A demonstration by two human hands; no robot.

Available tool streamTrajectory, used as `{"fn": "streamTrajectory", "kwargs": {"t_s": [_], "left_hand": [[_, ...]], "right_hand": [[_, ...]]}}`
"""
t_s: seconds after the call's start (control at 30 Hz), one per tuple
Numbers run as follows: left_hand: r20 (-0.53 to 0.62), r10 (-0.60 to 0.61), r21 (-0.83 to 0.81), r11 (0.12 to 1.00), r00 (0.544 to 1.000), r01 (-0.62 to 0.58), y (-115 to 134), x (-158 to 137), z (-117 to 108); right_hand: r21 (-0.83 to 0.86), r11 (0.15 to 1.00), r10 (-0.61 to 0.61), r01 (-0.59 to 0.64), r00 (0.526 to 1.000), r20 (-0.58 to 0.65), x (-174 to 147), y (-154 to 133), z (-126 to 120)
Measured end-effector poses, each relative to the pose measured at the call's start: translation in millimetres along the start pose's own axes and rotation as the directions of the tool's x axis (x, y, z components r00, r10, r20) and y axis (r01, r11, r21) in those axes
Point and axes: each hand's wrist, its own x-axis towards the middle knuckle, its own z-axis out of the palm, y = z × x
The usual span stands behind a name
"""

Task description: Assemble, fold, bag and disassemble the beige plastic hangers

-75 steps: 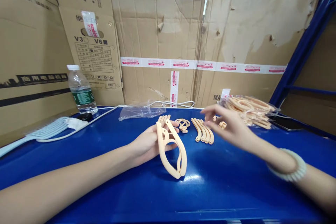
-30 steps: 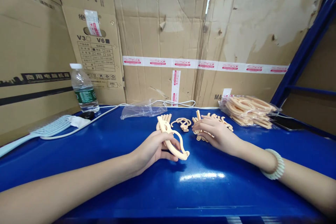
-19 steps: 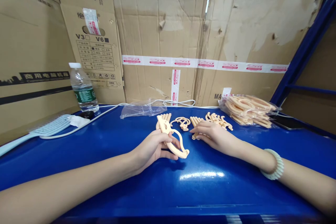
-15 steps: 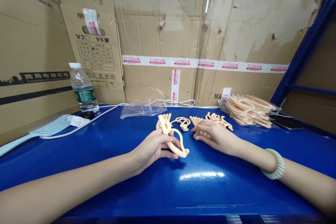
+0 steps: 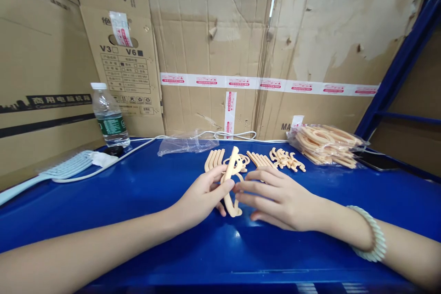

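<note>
My left hand [image 5: 203, 195] grips a beige frame of curved, bar-like parts [image 5: 231, 172], tilted upright between thumb and fingers above the table. Close against its right side is my right hand [image 5: 284, 197], fingers stretched and apart; whether the fingertips touch the frame I cannot make out. Behind the hands lie several bent beige sticks [image 5: 214, 160], some ring-shaped pieces [image 5: 245, 161] partly hidden by the frame, a row of straight sticks [image 5: 260, 159], and a pile of small curved pieces [image 5: 287, 159].
The blue table [image 5: 155, 248] has cardboard behind it. At the right is a clear bag of beige parts [image 5: 325, 144] beside a dark phone [image 5: 377, 161]. A water bottle [image 5: 112, 121], pale blue hairbrush [image 5: 70, 165], white cable [image 5: 144, 147] and empty plastic bag [image 5: 186, 144] lie left.
My right hand has left the straight sticks and come left and nearer to the frame. My left hand has turned the frame more upright and uncovered the bent sticks.
</note>
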Motion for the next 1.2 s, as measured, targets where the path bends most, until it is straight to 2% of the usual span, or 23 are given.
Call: {"fn": "streamTrajectory", "kwargs": {"t_s": [0.1, 0.17, 0.27, 0.33, 0.43, 0.5, 0.57, 0.67, 0.73, 0.87, 0.93, 1.0, 1.1, 1.2], "left_hand": [[-0.009, 0.023, 0.046, 0.999, 1.000, -0.023, -1.0, 0.2, -0.5], [-0.035, 0.038, 0.071, 0.997, 0.999, -0.035, -0.2, 0.4, -1.5], [-0.050, 0.061, 0.117, 0.992, 0.997, -0.055, 2.1, 0.4, -2.6], [-0.048, 0.076, 0.157, 0.985, 0.996, -0.067, 3.7, -0.5, -2.8], [-0.033, 0.082, 0.211, 0.975, 0.996, -0.074, 5.7, -2.7, -2.6], [-0.027, 0.085, 0.235, 0.969, 0.996, -0.077, 7.2, -4.2, -2.3], [-0.037, 0.090, 0.257, 0.963, 0.995, -0.077, 9.2, -5.4, -2.1], [-0.051, 0.121, 0.320, 0.942, 0.991, -0.099, 12.1, -6.0, -2.3], [-0.058, 0.167, 0.401, 0.907, 0.984, -0.131, 12.7, -5.7, -3.4], [-0.054, 0.265, 0.604, 0.776, 0.963, -0.180, 9.4, -4.6, -7.8], [-0.024, 0.304, 0.681, 0.703, 0.952, -0.207, 6.6, -4.2, -9.9], [-0.004, 0.328, 0.745, 0.631, 0.945, -0.216, 4.3, -4.3, -11.2], [0.032, 0.333, 0.831, 0.516, 0.943, -0.210, 3.3, -5.0, -10.8], [0.137, 0.340, 0.888, 0.374, 0.930, -0.267, 4.3, -6.1, -8.9]], "right_hand": [[-0.002, 1.000, -0.012, 0.012, 0.999, 0.032, -1.4, -0.5, 1.4], [0.084, 0.996, 0.025, -0.027, 0.999, 0.027, -4.4, 1.7, 1.5], [0.313, 0.933, 0.199, -0.178, 0.979, -0.034, -6.5, 2.2, -1.0], [0.492, 0.813, 0.387, -0.312, 0.921, -0.055, -5.2, 0.2, -2.9], [0.715, 0.556, 0.580, -0.424, 0.814, 0.031, -2.4, -2.4, -3.4], [0.819, 0.379, 0.637, -0.431, 0.763, 0.107, -2.1, -1.8, -1.8], [0.884, 0.228, 0.654, -0.408, 0.737, 0.172, -3.1, 0.9, 0.2], [0.924, 0.103, 0.642, -0.368, 0.734, 0.220, -4.7, 6.0, 2.4], [0.929, 0.067, 0.672, -0.363, 0.705, 0.228, -5.0, 8.5, 3.4], [0.917, 0.027, 0.753, -0.399, 0.611, 0.244, -4.3, 9.7, 6.6], [0.911, -0.019, 0.756, -0.412, 0.590, 0.283, -3.6, 9.2, 9.1], [0.901, -0.063, 0.725, -0.430, 0.601, 0.337, -2.8, 8.0, 11.7], [0.872, -0.050, 0.659, -0.488, 0.639, 0.396, -1.3, 4.0, 14.3], [0.848, -0.055, 0.572, -0.527, 0.680, 0.459, -0.5, -1.5, 14.0]]}}
